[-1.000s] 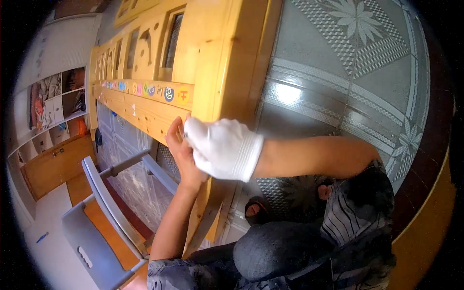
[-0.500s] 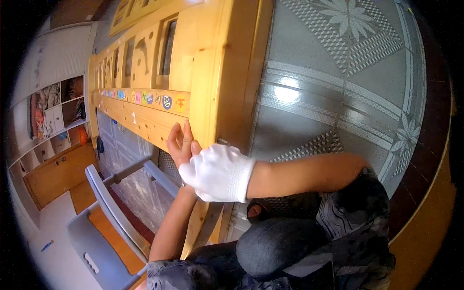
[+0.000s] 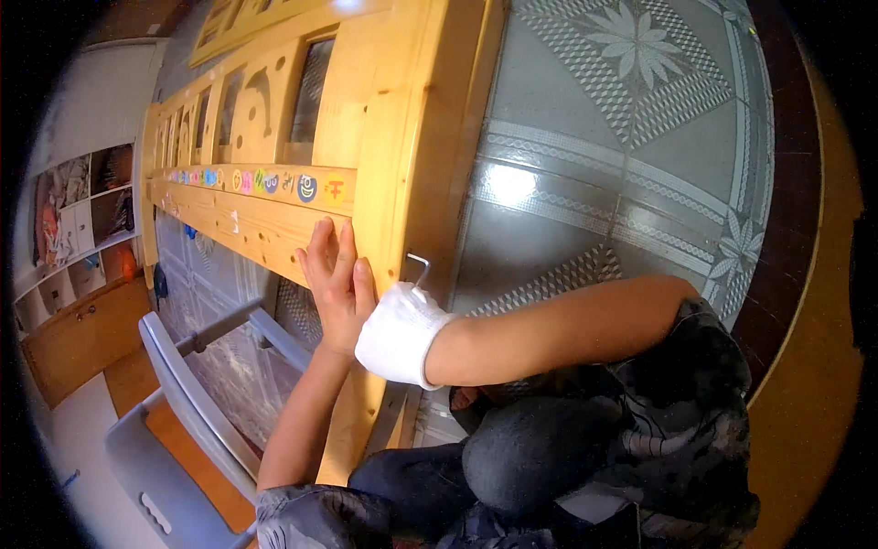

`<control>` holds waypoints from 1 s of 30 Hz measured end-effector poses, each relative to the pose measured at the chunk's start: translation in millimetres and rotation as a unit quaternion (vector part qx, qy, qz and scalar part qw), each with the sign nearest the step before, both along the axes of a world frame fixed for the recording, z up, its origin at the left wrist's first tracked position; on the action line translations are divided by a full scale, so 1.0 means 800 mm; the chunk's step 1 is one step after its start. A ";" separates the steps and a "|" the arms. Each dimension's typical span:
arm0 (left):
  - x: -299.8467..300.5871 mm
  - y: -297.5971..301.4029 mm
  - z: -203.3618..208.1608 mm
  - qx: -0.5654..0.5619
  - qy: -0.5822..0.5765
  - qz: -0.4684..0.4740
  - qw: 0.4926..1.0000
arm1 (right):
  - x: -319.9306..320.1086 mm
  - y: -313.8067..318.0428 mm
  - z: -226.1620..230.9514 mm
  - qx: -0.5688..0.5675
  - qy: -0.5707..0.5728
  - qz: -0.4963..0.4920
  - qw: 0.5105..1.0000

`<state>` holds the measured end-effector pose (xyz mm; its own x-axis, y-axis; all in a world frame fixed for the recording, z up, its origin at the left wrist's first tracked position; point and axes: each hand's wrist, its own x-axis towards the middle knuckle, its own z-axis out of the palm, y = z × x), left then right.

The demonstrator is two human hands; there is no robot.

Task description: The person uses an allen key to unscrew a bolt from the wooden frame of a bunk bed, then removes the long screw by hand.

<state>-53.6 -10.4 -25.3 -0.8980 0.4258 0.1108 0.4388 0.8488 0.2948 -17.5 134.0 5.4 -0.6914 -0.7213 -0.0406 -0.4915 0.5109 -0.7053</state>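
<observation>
A pale wooden bed frame point(image 3: 380, 137) stands before me, with a thick corner post and a long side rail point(image 3: 261, 229). My bare left hand point(image 3: 337, 288) lies against the rail beside the post, its fingers stretched out. On my right hand point(image 3: 401, 337) is a white knitted glove; that hand is closed low against the post, its fingertips hidden from view. A bent metal hex key point(image 3: 420, 267) sticks out from the post's side. Its lower end runs down to the top of the glove, where my right hand seems to grip it.
A grey folding chair point(image 3: 178, 476) stands at my left, beside the rail. Colourful round stickers point(image 3: 307, 188) line the upper rail. Farther left are shelves point(image 3: 84, 215) with stored things. Patterned grey tiles point(image 3: 585, 192) cover the floor at right. My knee point(image 3: 540, 448) is close below.
My right hand has shifted downward and turned, so more of the hex key shows above the glove. My left hand's fingers have spread on the rail. The whole view has shifted slightly.
</observation>
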 end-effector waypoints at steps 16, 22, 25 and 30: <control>-0.004 -0.004 -0.003 0.074 -0.010 -0.039 0.996 | 0.000 -0.026 0.016 0.197 -0.053 0.119 0.972; -0.008 -0.014 -0.010 0.073 0.024 -0.044 0.996 | -0.001 -0.002 0.017 0.075 -0.056 0.075 0.993; -0.005 -0.014 -0.013 0.062 0.028 -0.055 0.996 | 0.008 -0.001 -0.001 -0.016 0.024 -0.045 0.999; -0.006 -0.012 -0.010 0.048 0.047 -0.049 0.997 | 0.006 0.010 -0.017 -0.134 0.051 -0.092 0.985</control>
